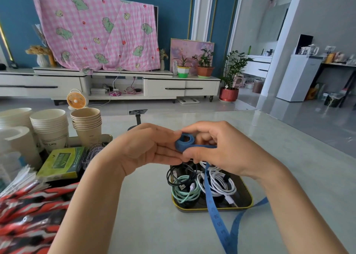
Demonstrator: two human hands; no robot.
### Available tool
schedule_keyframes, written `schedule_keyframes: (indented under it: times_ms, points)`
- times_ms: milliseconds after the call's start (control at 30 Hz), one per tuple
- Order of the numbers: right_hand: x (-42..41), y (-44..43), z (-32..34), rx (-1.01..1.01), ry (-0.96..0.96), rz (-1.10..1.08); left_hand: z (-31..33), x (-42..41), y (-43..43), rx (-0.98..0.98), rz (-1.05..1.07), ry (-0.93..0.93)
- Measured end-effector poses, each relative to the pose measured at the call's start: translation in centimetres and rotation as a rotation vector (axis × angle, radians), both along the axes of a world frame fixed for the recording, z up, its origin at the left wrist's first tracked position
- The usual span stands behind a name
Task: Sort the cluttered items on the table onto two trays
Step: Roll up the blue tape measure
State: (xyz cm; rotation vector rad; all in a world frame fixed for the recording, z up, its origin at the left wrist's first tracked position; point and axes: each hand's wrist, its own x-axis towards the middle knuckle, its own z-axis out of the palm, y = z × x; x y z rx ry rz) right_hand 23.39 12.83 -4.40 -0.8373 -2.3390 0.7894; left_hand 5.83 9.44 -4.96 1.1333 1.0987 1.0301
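Note:
A blue measuring tape [185, 141] is partly rolled into a small coil, held above the table between both hands. My left hand [146, 147] pinches the coil from the left. My right hand [217, 147] curls round it from the right. The tape's loose tail [215, 211] hangs down across a dark tray with a gold rim [248, 191] and loops over the table. In that tray lie coiled cables: black [179, 171], mint green [186, 193] and white [221, 184]. A second dark tray [107, 137] at the left carries paper cups and other items.
Stacks of paper cups [87, 125] stand at the left with a green box [61, 162], a bead string [92, 151] and red-and-white packets [28, 205]. A white roll [19, 143] is at the far left. The pale tabletop [269, 138] stretches right and back.

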Motion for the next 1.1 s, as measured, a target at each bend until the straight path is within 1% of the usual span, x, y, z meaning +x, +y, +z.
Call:
schedule_keyframes:
  times_ms: [100, 200, 267, 333, 400, 433, 600, 700, 833, 933, 1000, 1100]
  points:
    - [-0.4, 0.1, -0.3, 0.092, 0.074, -0.161, -0.2, 1.0, 0.4, 0.03, 0.093, -0.049]
    - [-0.8, 0.4, -0.7, 0.227, 0.103, -0.337, -0.3, 1.8, 0.8, 0.061, 0.164, -0.148]
    - [-1.1, 0.4, -0.9, 0.291, 0.116, -0.406, -0.3, 2.2, 0.7, 0.088, 0.166, -0.166]
    - [-1.3, 0.3, -1.1, 0.336, 0.115, -0.437, -0.4, 2.4, 0.7, 0.109, 0.193, -0.145]
    - [-1.5, 0.2, -1.2, 0.344, 0.092, -0.427, -0.4, 2.2, 0.6, 0.117, 0.222, -0.109]
    - [-1.6, 0.1, -1.1, 0.317, 0.079, -0.401, -0.3, 2.1, 0.6, 0.113, 0.226, -0.085]
    - [-0.9, 0.1, -0.6, 0.025, -0.041, -0.158, -0.2, 0.3, 0.4, 0.036, 0.185, 0.091]
    - [-0.4, 0.0, -0.5, -0.069, -0.037, -0.075, -0.2, -0.8, 0.2, 0.026, 0.121, 0.164]
    - [-0.8, 0.1, -0.8, -0.056, -0.007, -0.02, -0.2, -1.7, -0.2, 0.039, 0.032, 0.216]
    - [-1.2, 0.0, -1.1, -0.057, 0.0, 0.003, -0.3, -2.0, -0.4, 0.045, 0.051, 0.199]
    - [-1.3, 0.0, -1.2, -0.023, 0.024, -0.03, -0.2, -1.9, -0.4, 0.066, 0.067, 0.165]
    - [-1.6, 0.2, -1.5, 0.101, 0.088, -0.176, -0.3, -1.2, 0.0, 0.095, 0.11, 0.074]
